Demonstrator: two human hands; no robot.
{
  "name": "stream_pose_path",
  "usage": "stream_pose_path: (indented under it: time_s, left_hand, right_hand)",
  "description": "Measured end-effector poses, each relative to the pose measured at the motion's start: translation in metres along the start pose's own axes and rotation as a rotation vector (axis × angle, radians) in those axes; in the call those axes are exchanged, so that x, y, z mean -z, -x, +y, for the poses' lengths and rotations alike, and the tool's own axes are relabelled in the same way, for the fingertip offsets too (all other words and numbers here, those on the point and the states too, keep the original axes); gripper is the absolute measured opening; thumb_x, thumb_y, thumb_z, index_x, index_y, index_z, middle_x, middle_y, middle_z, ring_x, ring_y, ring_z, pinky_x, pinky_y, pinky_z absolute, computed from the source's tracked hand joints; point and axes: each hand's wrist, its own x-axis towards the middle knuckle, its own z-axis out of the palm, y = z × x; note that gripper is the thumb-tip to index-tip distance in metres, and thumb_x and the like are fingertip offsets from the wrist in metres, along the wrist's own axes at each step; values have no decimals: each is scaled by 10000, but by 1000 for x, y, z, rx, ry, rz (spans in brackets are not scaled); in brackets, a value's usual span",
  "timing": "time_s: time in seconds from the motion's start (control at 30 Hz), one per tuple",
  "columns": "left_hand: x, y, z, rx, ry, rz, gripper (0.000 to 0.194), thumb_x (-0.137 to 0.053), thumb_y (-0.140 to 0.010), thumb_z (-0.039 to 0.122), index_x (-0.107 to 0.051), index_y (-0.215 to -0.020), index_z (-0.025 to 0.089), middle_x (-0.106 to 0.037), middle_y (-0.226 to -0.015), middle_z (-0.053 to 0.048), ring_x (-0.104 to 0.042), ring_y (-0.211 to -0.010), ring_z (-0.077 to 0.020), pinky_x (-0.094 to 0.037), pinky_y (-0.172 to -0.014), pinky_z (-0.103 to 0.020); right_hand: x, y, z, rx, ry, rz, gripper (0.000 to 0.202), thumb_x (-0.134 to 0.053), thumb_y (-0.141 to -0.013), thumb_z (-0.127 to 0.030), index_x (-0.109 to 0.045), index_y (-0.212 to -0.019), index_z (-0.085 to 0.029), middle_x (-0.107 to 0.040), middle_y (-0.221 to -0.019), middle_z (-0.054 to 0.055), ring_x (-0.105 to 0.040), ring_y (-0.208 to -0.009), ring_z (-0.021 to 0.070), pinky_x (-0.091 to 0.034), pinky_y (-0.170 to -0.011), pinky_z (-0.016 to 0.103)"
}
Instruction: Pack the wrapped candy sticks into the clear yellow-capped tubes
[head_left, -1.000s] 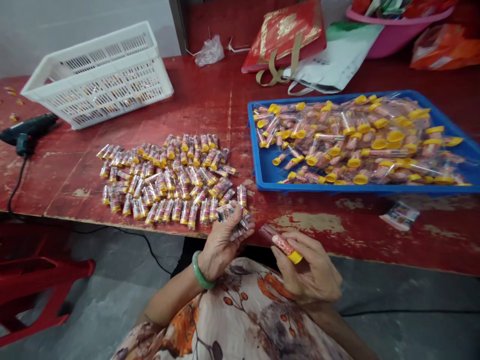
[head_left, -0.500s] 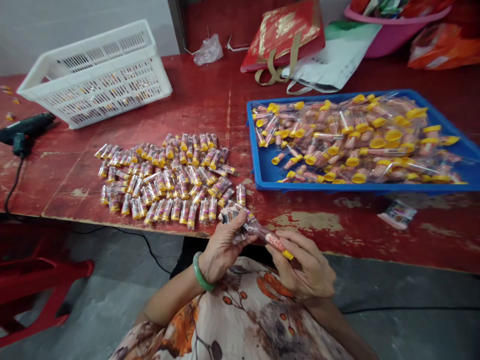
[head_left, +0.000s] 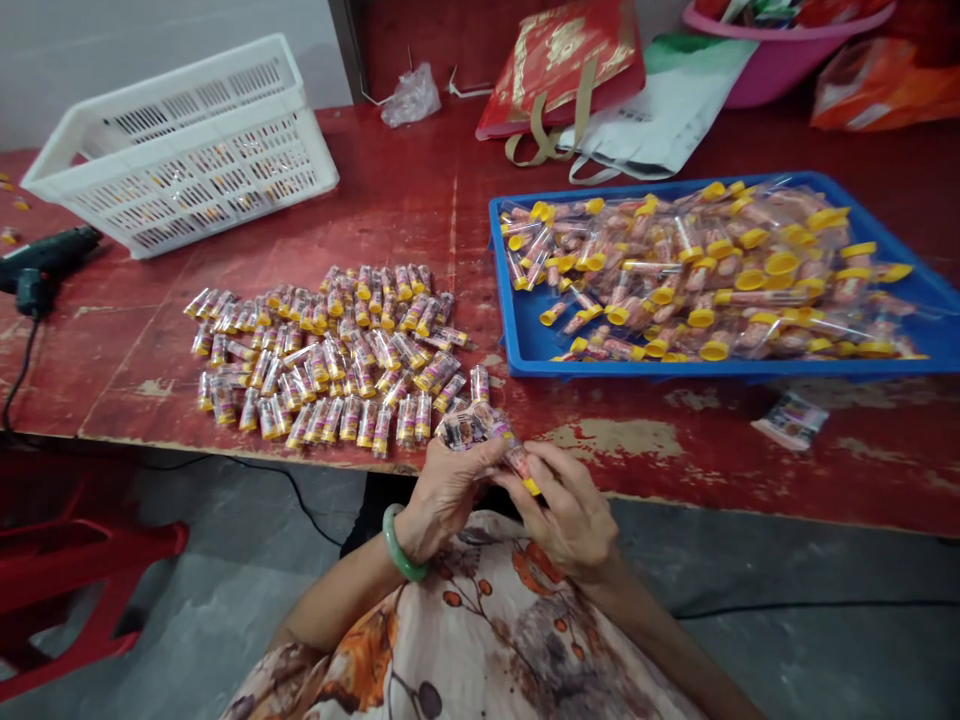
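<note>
My left hand [head_left: 450, 490], with a green bangle at its wrist, pinches a small stack of printed clear plastic sleeves [head_left: 466, 427]. Closed round the end of a yellow-capped tube [head_left: 532, 486] is my right hand [head_left: 574, 515]. The tube's far part meets the sleeves between both hands; my fingers hide how deep it sits. Just beyond my left hand, many short tubes in printed sleeves [head_left: 330, 375] lie in rough rows on the red table [head_left: 405, 225]. To the right, a blue tray [head_left: 675, 369] holds a heap of yellow-capped tubes in clear film [head_left: 705, 270].
A white slotted basket [head_left: 217, 185] stands at the back left, beside a dark heat gun [head_left: 49, 258] with a cord. Flat sleeves [head_left: 791, 420] lie near the front edge. Bags [head_left: 562, 70] and a pink basin [head_left: 787, 60] are at the back. A red stool [head_left: 82, 570] stands below left.
My right hand has moved left toward my left hand, bringing the tube up to the sleeves. Less of the tube shows now, mainly its yellow cap.
</note>
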Motion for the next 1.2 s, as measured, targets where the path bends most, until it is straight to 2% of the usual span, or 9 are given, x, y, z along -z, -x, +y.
stream_pose_path:
  time_s: [0.1,0.17,0.27,0.4,0.57,0.73,0.93,1.07,1.2]
  left_hand:
    - [1,0,6,66,11,5,297,-867,-586,256,-706,-806,139,-699,-753,-10,-623,-623,-127,-515,-606,-238]
    - [1,0,10,91,11,18,345,-882,-555,252,-705,-830,142,-706,-775,-19,-633,-629,-139,-530,-616,-262]
    - [0,1,12,120,0,-11,357,-896,-520,213,-699,-804,126,-706,-763,-28,-636,-629,-138,-529,-622,-262]
    - [-2,5,9,141,-11,-6,342,-904,-507,213,-689,-757,122,-701,-734,-23,-632,-615,-134,-537,-685,-287]
    - [-2,9,4,139,-73,-35,440,-913,-483,239,-714,-858,125,-717,-813,-42,-654,-692,-163,-541,-672,-286]
    - [1,10,-1,96,-105,-75,404,-895,-531,252,-721,-876,137,-719,-835,-42,-655,-719,-158,-532,-677,-263]
    - [-1,12,-3,87,-104,-91,410,-891,-543,264,-723,-898,145,-709,-788,-22,-637,-656,-133,-525,-638,-246]
    - [-4,15,-4,99,-106,-70,452,-900,-522,275,-724,-919,150,-710,-784,-22,-638,-658,-138,-526,-641,-255]
    - [-3,15,-4,104,-110,-50,398,-892,-540,258,-726,-885,146,-704,-773,-17,-630,-648,-127,-523,-637,-244]
  right_hand:
    - [4,-9,6,-163,-313,-160,444,-610,-869,-217,-514,-1300,-175,-595,-1259,164,-618,-1131,251,-580,-871,406]
    - [10,-15,8,-213,-410,-253,365,-543,-893,-171,-550,-1258,-176,-596,-1256,158,-607,-1146,239,-570,-887,402]
    - [15,-19,6,-267,-398,-150,324,-566,-842,-74,-615,-1145,-179,-663,-1105,118,-654,-1024,201,-579,-839,351]
    - [11,-18,-3,-324,-366,-4,282,-596,-781,-62,-654,-1029,-183,-684,-991,87,-679,-864,181,-587,-687,299]
    - [8,-22,-10,-361,-334,104,209,-599,-752,-49,-655,-894,-193,-682,-876,56,-673,-760,159,-575,-629,279]
    - [9,-26,-15,-369,-316,157,214,-590,-764,-24,-650,-874,-198,-672,-834,49,-665,-725,153,-568,-596,271]
    - [8,-21,-16,-339,-301,187,257,-620,-748,4,-659,-900,-200,-681,-850,47,-672,-714,156,-580,-598,277]
    - [8,-11,-13,-278,-212,143,281,-645,-740,5,-657,-938,-194,-693,-914,57,-690,-769,172,-589,-626,290]
    - [8,-6,-11,-219,-161,113,279,-653,-730,13,-657,-938,-174,-693,-925,68,-695,-809,185,-582,-643,288]
